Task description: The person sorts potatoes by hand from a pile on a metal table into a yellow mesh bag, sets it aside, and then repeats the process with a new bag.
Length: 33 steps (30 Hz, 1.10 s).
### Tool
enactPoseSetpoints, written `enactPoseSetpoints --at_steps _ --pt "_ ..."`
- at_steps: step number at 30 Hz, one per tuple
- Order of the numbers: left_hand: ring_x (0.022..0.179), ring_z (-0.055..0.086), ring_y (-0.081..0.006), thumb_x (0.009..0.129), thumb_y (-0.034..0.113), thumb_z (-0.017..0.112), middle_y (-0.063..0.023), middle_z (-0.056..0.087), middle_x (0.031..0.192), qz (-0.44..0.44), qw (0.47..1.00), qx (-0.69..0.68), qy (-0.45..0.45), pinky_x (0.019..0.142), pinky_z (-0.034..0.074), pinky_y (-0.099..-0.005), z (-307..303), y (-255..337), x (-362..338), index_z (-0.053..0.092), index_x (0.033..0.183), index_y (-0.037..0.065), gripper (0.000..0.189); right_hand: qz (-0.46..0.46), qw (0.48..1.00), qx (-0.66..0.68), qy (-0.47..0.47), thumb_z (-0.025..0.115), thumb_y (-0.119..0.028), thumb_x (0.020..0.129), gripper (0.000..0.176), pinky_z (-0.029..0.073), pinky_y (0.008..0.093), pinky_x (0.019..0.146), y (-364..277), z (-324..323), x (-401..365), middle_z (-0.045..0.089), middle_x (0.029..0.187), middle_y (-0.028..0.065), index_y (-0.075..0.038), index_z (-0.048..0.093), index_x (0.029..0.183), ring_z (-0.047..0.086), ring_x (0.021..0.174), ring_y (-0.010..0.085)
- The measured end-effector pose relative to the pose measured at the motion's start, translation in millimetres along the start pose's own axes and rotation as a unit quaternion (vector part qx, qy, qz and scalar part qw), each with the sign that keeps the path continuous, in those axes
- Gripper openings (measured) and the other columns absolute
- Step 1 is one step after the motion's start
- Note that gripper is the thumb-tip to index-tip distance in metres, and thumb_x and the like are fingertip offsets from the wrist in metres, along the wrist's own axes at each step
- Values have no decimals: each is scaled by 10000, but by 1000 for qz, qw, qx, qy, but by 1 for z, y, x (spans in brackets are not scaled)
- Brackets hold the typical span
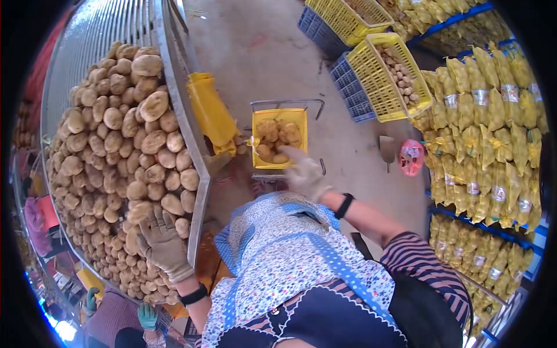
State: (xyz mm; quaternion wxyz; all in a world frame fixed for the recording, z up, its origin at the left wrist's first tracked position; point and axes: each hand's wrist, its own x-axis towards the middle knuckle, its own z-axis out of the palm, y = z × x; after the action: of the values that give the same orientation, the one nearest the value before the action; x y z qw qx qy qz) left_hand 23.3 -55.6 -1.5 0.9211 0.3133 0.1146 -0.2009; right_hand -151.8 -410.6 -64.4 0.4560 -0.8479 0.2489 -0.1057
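Observation:
My left hand [164, 245], in a beige work glove, lies with fingers spread on the front edge of a big heap of potatoes [127, 133]. Its palm faces down and nothing is gripped in it. In the middle, my right hand [307, 176], also gloved, reaches to the near right corner of a yellow mesh bag [253, 159]. The bag is held open in a square shape on a metal frame [284, 103], with several potatoes [277, 134] inside. Motion blurs the right hand's fingers, which overlap the bag's rim.
A slatted metal sorting table [200, 174] carries the heap. Yellow mesh bags [212, 110] hang on its side. Yellow crates [377, 81] stand on blue ones at the back right. Filled potato bags [481, 116] line the right racks. A co-worker's green-gloved hand [147, 316] is lower left.

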Motion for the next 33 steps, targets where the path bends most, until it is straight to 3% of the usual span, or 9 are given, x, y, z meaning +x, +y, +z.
enactPoseSetpoints --at_steps 1,5,15,19,22,26,29,30,33 --pt "1314 450 -307 963 366 537 -164 440 1448 1 998 57 11 1122 361 -455 23 -10 2 421 1419 49 567 184 970 -93 -125 525 -66 822 489 463 467 967 41 -21 -17 576 1249 254 -31 527 1309 555 1146 423" --pt "1245 507 -249 914 263 635 -116 496 1368 -231 907 348 -47 1053 431 -387 113 -105 19 397 1434 34 615 102 958 -238 -120 585 -79 792 536 469 482 952 133 -41 -63 565 1278 233 -67 518 1324 563 1131 419" --pt "904 648 -237 863 234 689 -130 668 1056 -198 677 709 2 820 511 -380 4 -349 186 566 1272 28 474 -124 972 -167 -113 724 -295 757 442 459 533 951 205 -22 -32 644 1068 141 -114 620 1147 556 1141 400" --pt "1031 660 -364 905 377 596 -205 695 1073 -204 364 906 -69 879 517 -448 1 -338 205 680 1087 6 422 63 976 -82 -193 704 -324 765 245 523 449 777 174 -19 -41 677 805 134 -91 719 840 664 914 324" --pt "1015 667 -372 912 328 561 -207 696 1057 -197 356 910 -76 864 523 -479 8 -326 197 700 1044 16 366 186 959 64 -204 690 -350 813 296 517 403 643 202 3 -62 701 794 114 -59 724 857 652 657 296" --pt "953 688 -360 906 289 529 -211 703 1008 -69 157 932 -320 798 559 -449 -80 -388 259 712 974 22 331 519 598 391 -469 618 -367 929 422 563 422 722 186 -22 -127 683 927 50 -56 624 1215 669 778 218" --pt "836 713 -332 903 253 529 -194 712 932 -51 438 891 -110 692 582 -420 -56 -399 224 718 882 28 295 515 713 316 -357 586 -360 951 491 564 434 800 205 -89 -62 651 1138 118 -84 509 1349 657 935 255" --pt "775 710 -307 883 233 543 -155 715 876 55 186 932 -307 647 576 -422 -59 -397 226 730 858 60 256 542 707 318 -327 561 -362 963 570 555 422 828 244 -108 -26 625 1224 137 -82 421 1438 649 1006 259" --pt "731 708 -225 854 197 570 -69 721 808 88 107 930 -339 590 563 -388 -42 -392 216 756 839 116 204 484 821 280 -112 565 -477 929 498 551 456 747 288 -150 127 645 1091 143 -84 562 1234 647 876 276"
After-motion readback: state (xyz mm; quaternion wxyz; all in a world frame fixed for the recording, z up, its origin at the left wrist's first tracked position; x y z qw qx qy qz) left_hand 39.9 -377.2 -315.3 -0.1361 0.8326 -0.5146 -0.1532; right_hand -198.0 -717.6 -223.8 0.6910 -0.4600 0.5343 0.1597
